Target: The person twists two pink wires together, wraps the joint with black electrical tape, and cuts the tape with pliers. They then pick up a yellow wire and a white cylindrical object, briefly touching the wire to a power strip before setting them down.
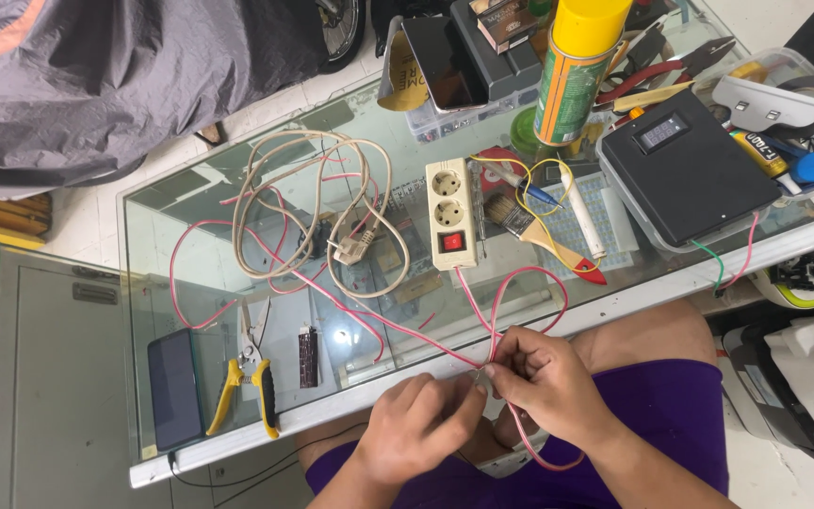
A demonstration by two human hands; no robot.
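Pink wire [499,325] between both hands' fingers [482,372]

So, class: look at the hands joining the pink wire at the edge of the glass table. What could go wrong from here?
1. The pink wire runs from the power strip; if that is live, the left hand and right hand risk a shock.
2. Its loops cross the coiled beige cable; a tug could drag things.
3. The yellow-handled cutters lie near the glass edge.

There's a tall yellow-capped spray can [572,71] with a green and orange label at the back of the glass table, a black box with a small display screen [663,132] to its right, and two dark-screened phones, one lying front left [176,388], one propped at the back [444,64].
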